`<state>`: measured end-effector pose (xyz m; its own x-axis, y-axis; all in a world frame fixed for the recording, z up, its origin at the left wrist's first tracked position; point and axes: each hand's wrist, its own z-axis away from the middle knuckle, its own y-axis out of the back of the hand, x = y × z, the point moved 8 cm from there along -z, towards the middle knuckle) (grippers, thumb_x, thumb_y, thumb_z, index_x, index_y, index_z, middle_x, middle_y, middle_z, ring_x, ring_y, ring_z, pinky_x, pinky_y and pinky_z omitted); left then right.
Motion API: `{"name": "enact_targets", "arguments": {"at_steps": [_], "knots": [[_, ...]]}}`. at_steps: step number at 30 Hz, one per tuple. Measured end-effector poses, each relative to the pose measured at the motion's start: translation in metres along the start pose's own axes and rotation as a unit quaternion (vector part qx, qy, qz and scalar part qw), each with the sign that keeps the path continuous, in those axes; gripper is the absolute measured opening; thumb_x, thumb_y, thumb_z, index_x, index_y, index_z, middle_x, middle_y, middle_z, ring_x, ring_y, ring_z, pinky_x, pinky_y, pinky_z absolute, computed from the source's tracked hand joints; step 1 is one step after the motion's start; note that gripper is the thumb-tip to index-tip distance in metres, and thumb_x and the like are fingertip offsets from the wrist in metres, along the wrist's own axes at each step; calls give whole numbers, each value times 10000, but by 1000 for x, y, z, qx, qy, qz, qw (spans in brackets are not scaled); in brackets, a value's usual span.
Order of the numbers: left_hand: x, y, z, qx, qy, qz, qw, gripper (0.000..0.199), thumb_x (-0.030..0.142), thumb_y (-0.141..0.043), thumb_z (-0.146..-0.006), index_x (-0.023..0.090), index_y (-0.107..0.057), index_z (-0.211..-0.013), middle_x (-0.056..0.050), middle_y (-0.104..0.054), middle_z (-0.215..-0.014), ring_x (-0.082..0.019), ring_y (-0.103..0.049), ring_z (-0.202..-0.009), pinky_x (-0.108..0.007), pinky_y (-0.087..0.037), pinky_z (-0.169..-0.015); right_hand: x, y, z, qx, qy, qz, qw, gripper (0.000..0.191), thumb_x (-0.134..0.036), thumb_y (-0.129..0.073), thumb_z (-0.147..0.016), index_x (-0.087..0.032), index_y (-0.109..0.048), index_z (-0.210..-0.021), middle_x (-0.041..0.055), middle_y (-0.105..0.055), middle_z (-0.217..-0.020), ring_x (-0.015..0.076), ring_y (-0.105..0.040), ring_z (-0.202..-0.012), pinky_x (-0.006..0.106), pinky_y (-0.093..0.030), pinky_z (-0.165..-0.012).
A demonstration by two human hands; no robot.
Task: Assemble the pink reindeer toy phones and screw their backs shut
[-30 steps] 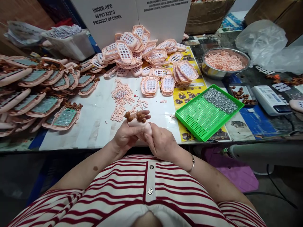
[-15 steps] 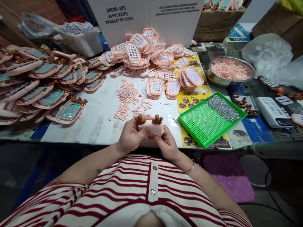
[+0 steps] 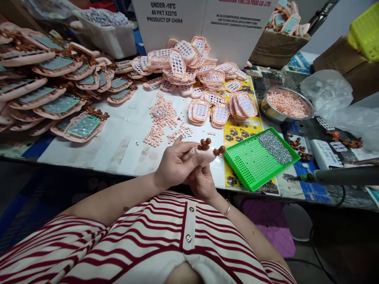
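Observation:
My left hand [image 3: 173, 163] is wrapped round a pale pink plastic toy casing [image 3: 209, 157] with two brown antler-like knobs on its top edge. The thumb lies along the casing. Below it, my right hand [image 3: 203, 183] is closed with its fingertips up against the casing's underside; what those fingers pinch there is partly hidden. Beyond the hands, small pink button pieces [image 3: 161, 112] lie scattered on white sheeting. A heap of pink casings with white perforated keypads [image 3: 185, 65] rises behind them.
Casings with green circuit boards [image 3: 84, 126] are stacked at left. A green tray [image 3: 245, 157] holding small screws [image 3: 274, 146] lies at right, before a metal bowl of pink pieces [image 3: 287, 103]. A grey rod-like tool [image 3: 340, 176] juts in from the right. A white carton [image 3: 189, 19] stands behind.
The casing has turned and shifted right, its antlers now slanting down to the right. My right hand has moved from its side to underneath. The camera view has tilted.

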<state>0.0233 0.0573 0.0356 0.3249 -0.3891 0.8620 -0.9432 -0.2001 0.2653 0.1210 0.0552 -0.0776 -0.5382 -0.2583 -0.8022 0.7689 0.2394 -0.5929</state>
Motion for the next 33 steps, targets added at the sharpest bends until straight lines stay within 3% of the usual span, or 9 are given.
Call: {"name": "enact_targets", "arguments": {"at_steps": [2,4,6,9,12,15,17,26,33], "knots": [[5,-4,-2,-15,-20,-57,998,323,423,-631,-926,184,-713,-1125,-71,-797,-1050,-244,-735,-945,-540,-373,-1184,0,-3,0,-2,-22,-1,1000,561,-632,-745,-795,-426,-584,-1292,-23,-653,-1416,198,-636,-1287,428,-550,-1101],[5,-5,-2,-26,-20,-82,996,388,362,-638,-905,165,-660,-1238,-112,-759,-1217,-265,-712,-1099,-468,-479,-1100,-1,-3,1,-20,-52,24,998,570,-659,-687,-831,-379,-582,-1316,21,-669,-1392,217,-650,-1268,435,-565,-1078],[0,-2,-1,-45,-3,-83,996,409,298,-638,-892,158,-635,-1276,-111,-753,-1231,-240,-722,-1092,-363,-562,-968,-10,3,1,-33,-66,73,995,561,-632,-672,-858,-342,-578,-1329,52,-684,-1357,222,-669,-1228,446,-570,-1064],[-10,2,2,-88,10,-100,991,337,248,-608,-907,194,-663,-1235,-62,-774,-1179,-204,-743,-1034,-298,-574,-894,-54,23,0,20,44,189,981,545,-502,-747,-851,-369,-560,-1346,40,-664,-1370,200,-662,-1215,440,-540,-1090],[-17,-3,7,-161,2,-168,973,335,191,-562,-898,223,-685,-1209,-39,-776,-1189,-217,-743,-1035,-323,-569,-876,-97,21,5,43,178,353,917,537,-417,-760,-856,-356,-578,-1358,62,-666,-1330,213,-650,-1198,445,-521,-1080],[-18,-11,11,-214,-13,-243,946,362,151,-513,-885,218,-702,-1188,-40,-789,-1133,-235,-747,-991,-341,-557,-815,-106,0,5,-12,216,496,841,254,-356,-712,-897,-285,-703,-1141,50,-733,-1042,208,-673,-991,419,-541,-940],[-16,-15,11,-221,-22,-278,935,334,175,-514,-890,211,-722,-1149,-48,-796,-1092,-247,-746,-963,-345,-542,-776,-102,-8,3,-32,223,529,818,97,-327,-664,-930,-253,-710,-972,25,-723,-890,187,-652,-871,385,-530,-858],[-22,-16,3,-161,-19,-253,954,185,314,-618,-880,245,-778,-943,-26,-794,-850,-203,-713,-751,-305,-480,-685,-85,16,0,66,220,422,877,154,-401,-676,-905,-251,-681,-875,12,-693,-824,175,-615,-777,353,-500,-763],[-25,-13,4,-192,-52,-307,931,266,350,-583,-928,212,-754,-1079,-100,-792,-1087,-272,-731,-957,-391,-519,-876,-80,32,-8,68,165,396,901,190,-431,-681,-898,-246,-664,-942,8,-655,-874,164,-611,-824,344,-505,-802]]}}
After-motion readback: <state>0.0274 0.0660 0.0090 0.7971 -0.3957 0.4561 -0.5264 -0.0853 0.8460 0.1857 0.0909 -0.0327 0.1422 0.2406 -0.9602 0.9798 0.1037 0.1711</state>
